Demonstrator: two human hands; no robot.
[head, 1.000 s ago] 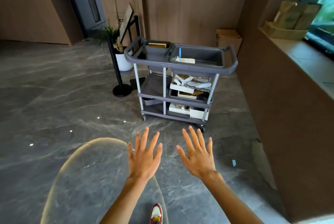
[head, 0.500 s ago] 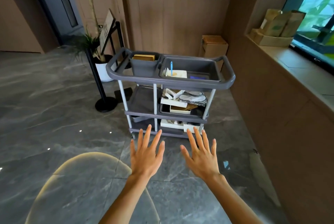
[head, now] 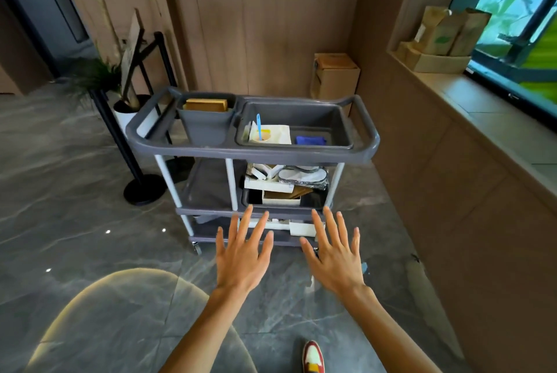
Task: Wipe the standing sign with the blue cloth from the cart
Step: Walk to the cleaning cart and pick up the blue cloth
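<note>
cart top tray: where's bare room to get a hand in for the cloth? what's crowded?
In the top tray, the floor behind and right of the blue cloth is bare up to the walls, so a hand can likely drop in there. The tray's left side is crowded by white paper and a cup. The small bin beside it holds a wooden block. Both hands are empty.

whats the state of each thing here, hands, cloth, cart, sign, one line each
left hand: open, fingers spread, holding nothing
right hand: open, fingers spread, holding nothing
folded blue cloth: lying untouched in the top tray, right of the white paper
grey plastic three-shelf cart: standing upright, shelves loaded
tilted board sign on black stand: upright behind the cart's left end, not yet wiped
tall grey bin: upright in the cart top
</note>
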